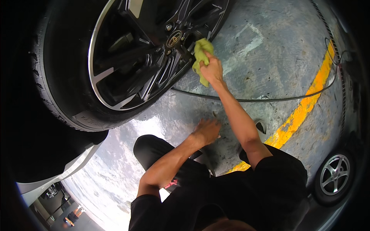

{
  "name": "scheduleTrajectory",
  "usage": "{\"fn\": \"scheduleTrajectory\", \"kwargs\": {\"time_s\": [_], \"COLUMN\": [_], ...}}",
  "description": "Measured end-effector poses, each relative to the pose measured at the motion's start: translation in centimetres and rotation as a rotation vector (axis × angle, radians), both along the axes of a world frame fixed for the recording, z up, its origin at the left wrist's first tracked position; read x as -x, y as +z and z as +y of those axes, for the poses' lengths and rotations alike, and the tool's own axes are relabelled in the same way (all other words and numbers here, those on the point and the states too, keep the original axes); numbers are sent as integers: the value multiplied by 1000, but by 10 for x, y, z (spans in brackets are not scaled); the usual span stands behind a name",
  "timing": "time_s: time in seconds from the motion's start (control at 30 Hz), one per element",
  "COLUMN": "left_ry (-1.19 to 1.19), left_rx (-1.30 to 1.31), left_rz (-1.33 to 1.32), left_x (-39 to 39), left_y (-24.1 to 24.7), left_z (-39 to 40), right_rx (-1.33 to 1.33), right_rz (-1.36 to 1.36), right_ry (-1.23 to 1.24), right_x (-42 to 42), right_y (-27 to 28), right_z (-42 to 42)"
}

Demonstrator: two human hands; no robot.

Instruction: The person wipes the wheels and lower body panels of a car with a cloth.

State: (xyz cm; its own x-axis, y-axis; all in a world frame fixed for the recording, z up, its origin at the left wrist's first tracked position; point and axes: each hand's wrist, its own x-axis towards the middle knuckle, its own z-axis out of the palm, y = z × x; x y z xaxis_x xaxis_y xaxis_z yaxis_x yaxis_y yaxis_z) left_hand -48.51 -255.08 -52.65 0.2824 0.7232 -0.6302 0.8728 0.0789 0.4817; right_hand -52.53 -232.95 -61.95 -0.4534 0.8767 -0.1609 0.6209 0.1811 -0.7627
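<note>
My right hand [212,68] holds a yellow-green cloth [203,47] against the lower spokes or rim edge of a car's alloy wheel [149,86]. The wheel is black with bright machined faces and has a Toyota emblem on its centre cap [174,38]. A black tyre [66,66] surrounds it. My left hand [207,131] hangs over the floor near my knee, away from the wheel; its fingers are blurred and nothing shows in it.
A dark hose or cable [260,100] curves over the worn grey floor [242,69], crossing a yellow painted line [297,118]. Another car's silver wheel [335,174] is at the lower right. Far off at the lower left is a person [72,217].
</note>
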Motion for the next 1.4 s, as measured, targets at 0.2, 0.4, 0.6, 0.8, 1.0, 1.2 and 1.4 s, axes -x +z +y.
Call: {"fn": "scheduleTrajectory", "kwargs": {"time_s": [0.2, 0.4, 0.6, 0.8, 1.0, 1.2, 1.4], "left_ry": [-23, -150, 11, -2, 27, 30, -35], "left_rx": [44, 109, -80, -28, -174, -9, -114], "left_rz": [-16, 40, -53, -47, 57, -45, -5], "left_x": [-8, -4, 0, 0, 0, -1, -2], "left_y": [2, 0, -2, -4, -7, -13, -9], "left_z": [12, 19, 5, 11, 4, 3, 2], "right_rx": [113, 543, 476, -67, 280, 448, 519], "right_rz": [-112, 923, 917, 500, 774, 729, 880], "right_ry": [136, -537, -248, -225, -316, -405, -374], "right_x": [23, 43, 51, 42, 48, 43, 53], "right_y": [0, 37, 69, 29, 47, 87, 80], "right_z": [-8, 1, -11, -2, -1, -9, 7]}}
